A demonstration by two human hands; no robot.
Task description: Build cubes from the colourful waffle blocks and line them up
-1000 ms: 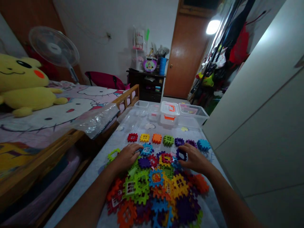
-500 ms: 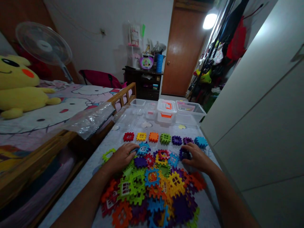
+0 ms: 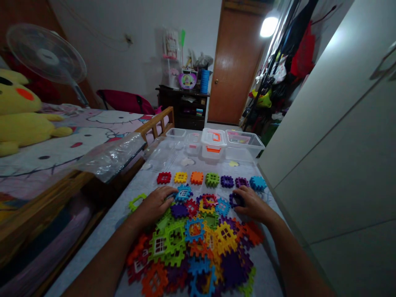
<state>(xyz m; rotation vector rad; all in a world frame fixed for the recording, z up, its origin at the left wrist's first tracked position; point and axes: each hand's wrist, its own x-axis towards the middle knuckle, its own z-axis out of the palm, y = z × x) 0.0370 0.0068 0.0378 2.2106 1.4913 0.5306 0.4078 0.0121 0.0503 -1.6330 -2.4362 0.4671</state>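
Note:
My left hand point(image 3: 157, 203) is closed at the left edge of a blue toothed window tile point(image 3: 183, 193), thumb and forefinger pinching there. My right hand point(image 3: 252, 203) grips a dark purple square frame tile point(image 3: 236, 200) between thumb and fingers, its right side hidden. Below and between the hands spreads a heap of interlocking plastic tiles, among them a green window tile point(image 3: 159, 245), a yellow tile point(image 3: 226, 234), a blue frame point(image 3: 194, 229) and a solid purple tile point(image 3: 232, 266). A light green frame point(image 3: 137, 202) lies left of my left hand.
Beyond my hands runs a row of blocks, from a red one point(image 3: 163, 177) to a blue one point(image 3: 258, 183). Behind them stand a lidded clear box point(image 3: 213, 150) with orange clasps and open clear bins point(image 3: 247, 153). A wooden bed rail point(image 3: 154, 126) borders the left, a white cabinet point(image 3: 334, 165) the right.
The whole view has shifted slightly, so everything sits a little further left. Both hands keep their places at the same tiles, and the heap looks unchanged.

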